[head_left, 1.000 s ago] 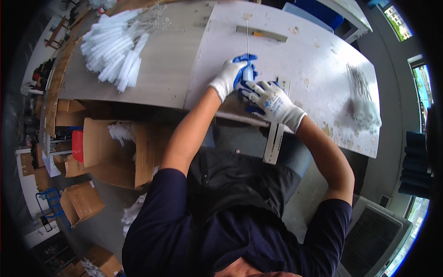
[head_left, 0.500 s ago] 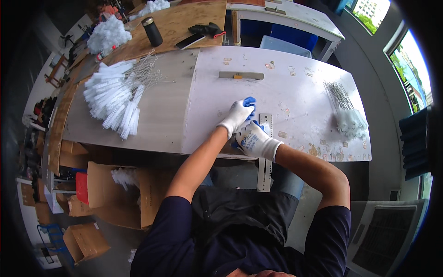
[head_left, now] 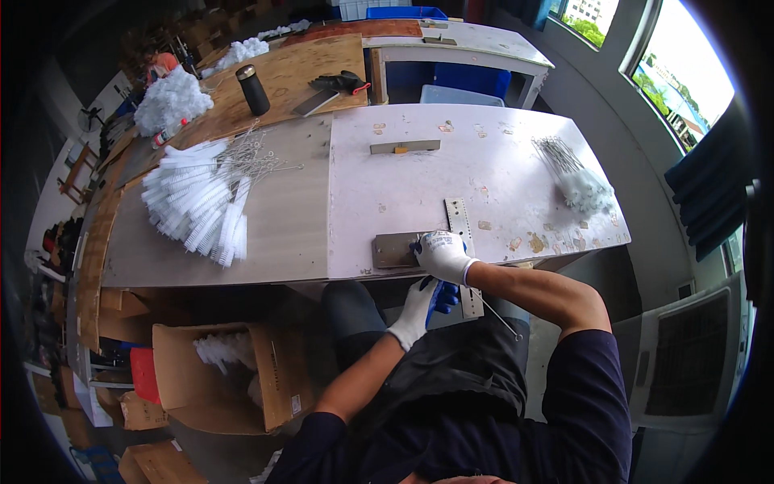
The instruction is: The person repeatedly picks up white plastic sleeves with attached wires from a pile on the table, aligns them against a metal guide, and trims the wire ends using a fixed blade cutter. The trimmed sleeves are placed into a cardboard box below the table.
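My right hand [head_left: 444, 256], in a white glove with a blue palm, is closed at the table's front edge, beside a grey metal block [head_left: 395, 250]. A thin wire handle with a looped end [head_left: 501, 319] runs out from under this hand toward my lap; whatever is at its other end is hidden. Just below, nearer my body, my left hand [head_left: 425, 308] has its blue-coated fingers curled together close under the right one. What they hold cannot be made out. A perforated metal strip [head_left: 458, 216] passes beside the right hand and juts over the table edge.
White bristle brushes with wire handles [head_left: 197, 198] lie heaped at left; another bundle [head_left: 582, 189] lies at right. A metal bar [head_left: 405, 147] sits farther back. Beyond are a black bottle [head_left: 252, 90] and a phone [head_left: 315, 102]. A cardboard box [head_left: 210, 395] stands below left.
My left hand has come down from above the tabletop to below its front edge. The metal block is uncovered, and the wire handle now shows beside my right hand. The view has shifted.
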The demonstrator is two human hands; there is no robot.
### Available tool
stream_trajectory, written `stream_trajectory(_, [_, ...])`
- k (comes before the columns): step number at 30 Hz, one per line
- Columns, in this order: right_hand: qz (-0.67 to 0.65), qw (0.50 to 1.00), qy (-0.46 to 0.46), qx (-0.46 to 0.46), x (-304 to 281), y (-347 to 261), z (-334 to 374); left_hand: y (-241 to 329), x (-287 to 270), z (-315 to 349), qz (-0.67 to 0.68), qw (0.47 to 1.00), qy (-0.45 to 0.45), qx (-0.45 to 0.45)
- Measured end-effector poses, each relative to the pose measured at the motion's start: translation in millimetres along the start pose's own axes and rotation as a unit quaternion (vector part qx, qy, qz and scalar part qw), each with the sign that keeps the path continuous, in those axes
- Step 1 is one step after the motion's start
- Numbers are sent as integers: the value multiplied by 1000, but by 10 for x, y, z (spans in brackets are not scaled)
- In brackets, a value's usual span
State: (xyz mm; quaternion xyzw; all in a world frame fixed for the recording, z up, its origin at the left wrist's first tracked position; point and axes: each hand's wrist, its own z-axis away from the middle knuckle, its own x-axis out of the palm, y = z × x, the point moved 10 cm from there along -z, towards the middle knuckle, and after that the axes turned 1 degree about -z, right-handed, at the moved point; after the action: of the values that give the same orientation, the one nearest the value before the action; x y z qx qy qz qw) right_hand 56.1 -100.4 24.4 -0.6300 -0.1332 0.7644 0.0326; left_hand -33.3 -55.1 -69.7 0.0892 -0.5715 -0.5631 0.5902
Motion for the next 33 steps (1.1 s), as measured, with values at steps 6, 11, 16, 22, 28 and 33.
stream_trajectory(6, [-55,995,-15,84,80,64,19,-167,168,-131,380,921,-23,-81])
stream_trajectory(11, [-93,988,-6,125,145,161,36,-359,-27,-90,348,922,-149,-81])
stream_trajectory(16, [-156,982,-87,65,169,136,22,368,-521,285,105,991,21,-74])
stream_trajectory(22, [230,931,-112,-262,54,-53,-109,671,-732,165,-113,986,-20,-123])
stream_trajectory(28, [152,949,-30,-275,204,121,-252,849,-759,97,-200,969,-34,-144])
stream_trajectory(33, [114,957,-32,-266,147,65,-256,1079,-737,65,-291,944,-46,-148])
